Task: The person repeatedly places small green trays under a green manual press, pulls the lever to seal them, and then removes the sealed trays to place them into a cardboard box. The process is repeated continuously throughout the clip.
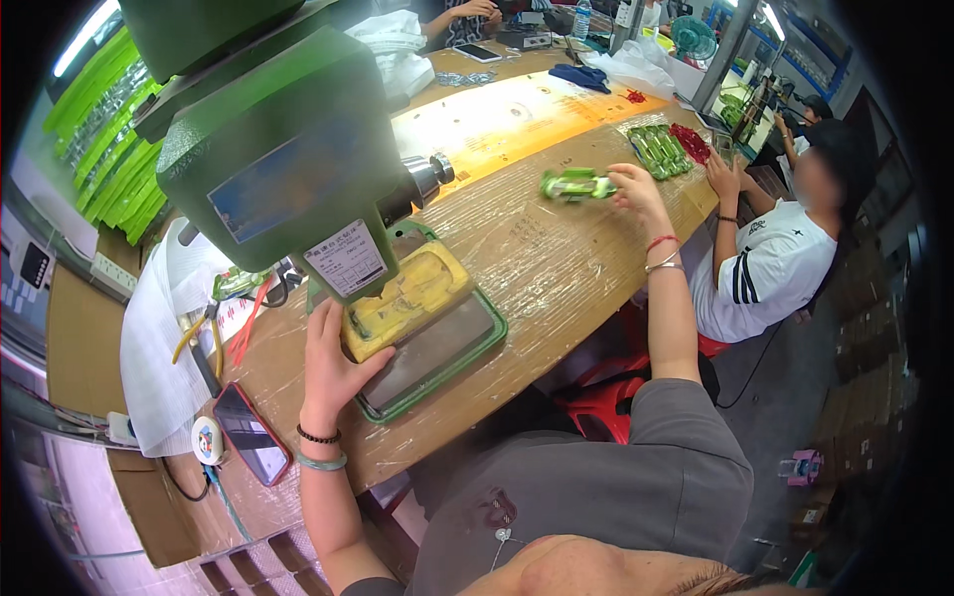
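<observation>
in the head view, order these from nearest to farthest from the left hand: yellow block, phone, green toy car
1. yellow block: touching the left hand, under the green machine.
2. phone: lower left, by the table edge.
3. green toy car: far across, at the right hand.

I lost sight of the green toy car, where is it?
The green toy car is in the right hand, far across the wooden table, right of the green press machine.

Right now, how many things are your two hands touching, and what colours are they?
Green: 1, the green part held by the right hand.
Yellow: 1, the yellow block under the green press, with the left hand against it.
Total: 2.
</observation>
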`<state>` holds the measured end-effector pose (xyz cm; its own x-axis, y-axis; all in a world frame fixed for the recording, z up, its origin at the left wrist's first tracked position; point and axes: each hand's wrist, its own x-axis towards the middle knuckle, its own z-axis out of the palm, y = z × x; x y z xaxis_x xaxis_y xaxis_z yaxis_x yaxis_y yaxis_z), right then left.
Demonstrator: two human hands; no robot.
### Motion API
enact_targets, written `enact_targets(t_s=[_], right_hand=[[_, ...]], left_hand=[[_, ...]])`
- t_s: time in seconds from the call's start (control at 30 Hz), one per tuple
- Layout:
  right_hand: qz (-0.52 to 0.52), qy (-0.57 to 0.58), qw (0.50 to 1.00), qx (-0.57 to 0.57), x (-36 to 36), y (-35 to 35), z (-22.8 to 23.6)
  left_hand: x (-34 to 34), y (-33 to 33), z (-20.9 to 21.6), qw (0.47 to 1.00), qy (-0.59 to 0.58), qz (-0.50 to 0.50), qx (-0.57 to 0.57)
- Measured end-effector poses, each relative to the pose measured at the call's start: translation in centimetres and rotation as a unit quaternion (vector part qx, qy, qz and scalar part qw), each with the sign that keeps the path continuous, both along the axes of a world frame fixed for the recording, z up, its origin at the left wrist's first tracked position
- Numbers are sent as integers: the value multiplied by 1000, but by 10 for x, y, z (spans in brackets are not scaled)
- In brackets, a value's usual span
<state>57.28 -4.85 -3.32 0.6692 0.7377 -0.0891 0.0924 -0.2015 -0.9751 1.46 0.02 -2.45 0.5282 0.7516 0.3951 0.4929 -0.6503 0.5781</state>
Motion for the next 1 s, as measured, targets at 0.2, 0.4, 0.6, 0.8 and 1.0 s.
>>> enact_targets(t_s=[0.2, 0.4, 0.6, 0.8, 1.0], right_hand=[[-142, -42, 987, 62, 66, 7, -28], [70, -253, 944, 197, -39, -56, -3], [297, -151, 939, 81, -23, -24, -63], [385, -296, 851, 199, -188, -64, 30], [434, -240, 848, 190, -216, -64, 28]], left_hand=[[-10, -11, 1, 999, 2, 31, 8], [-32, -87, 35, 991, 36, 46, 116], [-158, -199, 30, 933, -32, 335, 125], [-388, -418, -69, 409, 119, 905, 9], [-494, -550, -166, 234, 114, 938, -229]])
